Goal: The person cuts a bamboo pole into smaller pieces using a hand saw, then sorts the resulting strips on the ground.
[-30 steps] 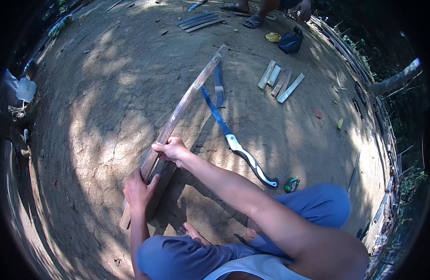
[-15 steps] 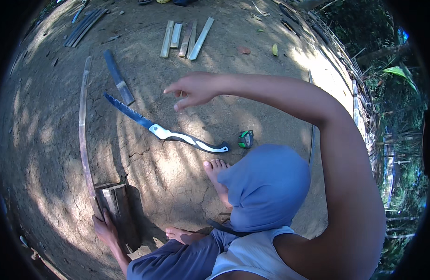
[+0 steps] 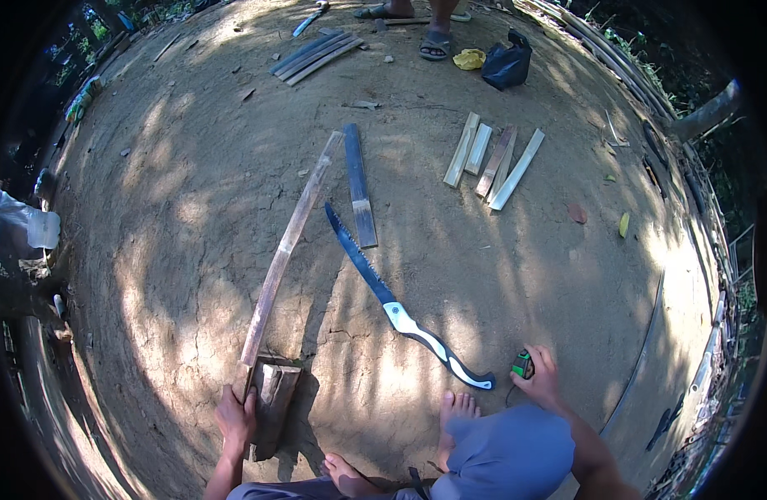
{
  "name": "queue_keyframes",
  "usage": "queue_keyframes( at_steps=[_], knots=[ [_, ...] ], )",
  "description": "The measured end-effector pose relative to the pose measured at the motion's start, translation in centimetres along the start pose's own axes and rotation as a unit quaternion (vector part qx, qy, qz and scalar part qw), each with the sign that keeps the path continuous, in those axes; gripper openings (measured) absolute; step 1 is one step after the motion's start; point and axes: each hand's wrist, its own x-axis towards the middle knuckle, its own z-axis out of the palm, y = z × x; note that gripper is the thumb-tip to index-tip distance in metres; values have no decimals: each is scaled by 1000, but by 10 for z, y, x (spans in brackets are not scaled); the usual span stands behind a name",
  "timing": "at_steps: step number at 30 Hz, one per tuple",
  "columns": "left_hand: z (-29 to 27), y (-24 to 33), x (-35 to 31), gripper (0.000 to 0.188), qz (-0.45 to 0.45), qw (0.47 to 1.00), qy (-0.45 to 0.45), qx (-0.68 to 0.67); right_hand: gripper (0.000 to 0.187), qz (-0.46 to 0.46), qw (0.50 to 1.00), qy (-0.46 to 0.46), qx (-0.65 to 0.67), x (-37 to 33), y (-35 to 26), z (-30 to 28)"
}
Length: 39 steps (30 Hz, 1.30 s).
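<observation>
My left hand point(image 3: 236, 417) is closed round the near end of a long bamboo strip point(image 3: 285, 242), which slants away over the ground. Right beside that hand a short block of wood point(image 3: 277, 400) lies under the strip's near end or against it; I cannot tell which. My right hand point(image 3: 540, 379) has its thumb and fingers around a green and black tape measure point(image 3: 522, 365) on the ground by my foot. Between my hands lies a curved pruning saw point(image 3: 408, 321) with a black toothed blade and a white and black handle. Past its tip is a short dark bamboo piece point(image 3: 360, 187).
Several short split bamboo pieces point(image 3: 504, 162) lie ahead to the right, and several darker strips point(image 3: 317, 57) lie farther off. At the back are a person's sandalled foot point(image 3: 436, 43), a black plastic bag point(image 3: 508, 65) and a yellow one point(image 3: 468, 59). A plastic container point(image 3: 43, 229) stands far left.
My right hand has come down from above the saw to the tape measure and closed on it. My view has shifted, bringing the far ground into sight. The left hand still holds the strip.
</observation>
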Motion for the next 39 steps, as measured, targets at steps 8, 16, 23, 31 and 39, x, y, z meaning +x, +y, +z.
queue_keyframes(
  at_steps=[8, 16, 23, 31, 39],
  knots=[
    [11, 9, -5, 46, -37, 999, 12, -25, 70, -197, 979, -45, 29, 309, -142, -15],
    [2, 11, -1, 49, -66, 997, -24, -17, 85, -61, 986, 155, 22, 481, -225, 50],
    [-12, 16, -7, 50, -38, 997, -47, -45, 79, -318, 940, 104, -72, 298, -289, 46],
    [-8, -2, -4, 54, 32, 997, -55, -35, 57, -435, 844, -312, 24, 176, -378, 47],
    [-13, -5, -2, 56, 42, 994, -63, -83, 46, 71, 741, -477, 467, 101, -441, 149]
  ],
)
